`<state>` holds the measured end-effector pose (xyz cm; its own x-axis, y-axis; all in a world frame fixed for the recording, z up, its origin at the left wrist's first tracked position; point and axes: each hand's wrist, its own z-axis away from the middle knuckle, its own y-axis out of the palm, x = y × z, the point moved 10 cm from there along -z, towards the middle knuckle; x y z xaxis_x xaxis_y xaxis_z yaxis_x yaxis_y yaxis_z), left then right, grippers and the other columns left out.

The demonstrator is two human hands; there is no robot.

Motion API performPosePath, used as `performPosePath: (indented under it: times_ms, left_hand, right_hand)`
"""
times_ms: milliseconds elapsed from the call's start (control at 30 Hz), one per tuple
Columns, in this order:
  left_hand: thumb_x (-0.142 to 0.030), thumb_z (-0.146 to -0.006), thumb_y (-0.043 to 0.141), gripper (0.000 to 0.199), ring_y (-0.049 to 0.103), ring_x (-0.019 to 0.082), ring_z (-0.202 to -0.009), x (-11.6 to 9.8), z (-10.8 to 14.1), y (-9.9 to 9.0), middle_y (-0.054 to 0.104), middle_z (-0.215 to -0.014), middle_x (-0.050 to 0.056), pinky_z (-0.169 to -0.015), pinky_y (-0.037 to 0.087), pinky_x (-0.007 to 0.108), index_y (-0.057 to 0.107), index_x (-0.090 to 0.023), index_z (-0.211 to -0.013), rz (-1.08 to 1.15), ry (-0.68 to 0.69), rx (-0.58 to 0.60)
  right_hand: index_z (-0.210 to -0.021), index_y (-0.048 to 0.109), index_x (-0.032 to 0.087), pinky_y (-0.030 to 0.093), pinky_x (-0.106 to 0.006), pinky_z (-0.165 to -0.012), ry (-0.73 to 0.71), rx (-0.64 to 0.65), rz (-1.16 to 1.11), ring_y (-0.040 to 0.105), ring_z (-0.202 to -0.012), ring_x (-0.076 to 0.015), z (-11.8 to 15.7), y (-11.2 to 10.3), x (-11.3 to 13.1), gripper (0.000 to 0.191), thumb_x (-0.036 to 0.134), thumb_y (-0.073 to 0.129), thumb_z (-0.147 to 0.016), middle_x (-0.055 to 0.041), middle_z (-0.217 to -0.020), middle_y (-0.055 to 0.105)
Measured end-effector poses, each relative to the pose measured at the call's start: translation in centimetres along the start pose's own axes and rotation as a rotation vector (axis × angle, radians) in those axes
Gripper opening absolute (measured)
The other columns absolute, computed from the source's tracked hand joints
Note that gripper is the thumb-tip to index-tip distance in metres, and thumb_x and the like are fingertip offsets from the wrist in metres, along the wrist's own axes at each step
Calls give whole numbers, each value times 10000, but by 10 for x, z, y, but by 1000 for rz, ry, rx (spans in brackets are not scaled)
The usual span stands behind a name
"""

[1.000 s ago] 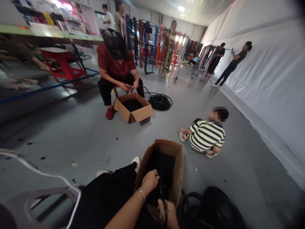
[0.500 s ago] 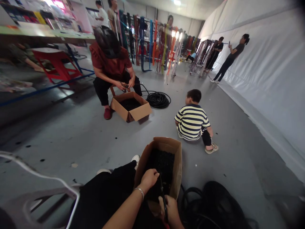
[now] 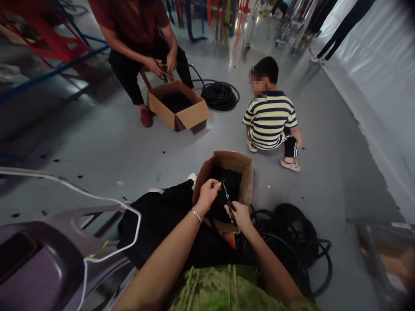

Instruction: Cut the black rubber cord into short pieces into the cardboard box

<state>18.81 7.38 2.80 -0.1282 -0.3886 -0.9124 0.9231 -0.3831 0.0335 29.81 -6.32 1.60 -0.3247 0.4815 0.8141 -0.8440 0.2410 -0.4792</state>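
Note:
My right hand (image 3: 241, 216) is closed round the black handles of a pair of scissors (image 3: 228, 199), whose blades point up and away over an open cardboard box (image 3: 247, 175). Close by the blade tips, my left hand (image 3: 208, 195) has thumb and fingers pinched together; what they hold is too small and dark to make out. Many small black pieces (image 3: 235, 179) lie inside the box, which stands on the floor between my legs. Beside my right forearm lie loose coils of black tubing (image 3: 293, 233).
Across the floor a co-worker in dark red (image 3: 129, 26) sits at another cardboard box (image 3: 194, 113), near a coil of black tubing (image 3: 220, 96). A child in a striped shirt (image 3: 270, 121) squats ahead. A white cable (image 3: 138, 220) crosses a plastic stool (image 3: 65, 259) at left.
My view has tilted down, so the hands and box appear higher. Both hands remain over the box, scissors still in the right. The child has shifted posture slightly.

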Motion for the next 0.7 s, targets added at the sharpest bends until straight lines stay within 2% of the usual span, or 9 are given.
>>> performPosePath:
  times_ms: [167,367,533,700]
  left_hand:
    - [-341,-737,657,194,412,59,-453,-1,1,7,582,-617,-23,-443,302,184,578,-164,-759,19,-28,49]
    - [-388,-728,661,248,379,50,-436,0,1,12,568,-618,-24,-414,252,183,565,-159,-740,44,-49,106]
    - [-421,-731,668,291,362,42,-438,-2,4,15,536,-601,-29,-413,248,177,542,-159,-711,57,-73,142]
    - [-478,-722,682,363,345,34,-430,1,7,19,490,-573,-38,-407,229,172,509,-162,-672,70,-130,186]
  right_hand:
    - [-629,582,194,353,-189,-458,-74,-43,140,533,-491,-120,3,-15,8,370,515,577,-812,3,-510,560]
    - [-715,545,199,394,-204,-433,97,118,-134,542,-416,-115,7,1,-5,388,578,558,-796,32,-542,556]
    - [-715,541,192,431,-215,-520,88,143,-234,556,-485,-107,10,6,-4,422,605,549,-806,27,-569,558]
    - [-788,589,175,414,-212,-523,69,156,-234,537,-510,-101,8,2,-3,385,556,552,-827,28,-611,562]
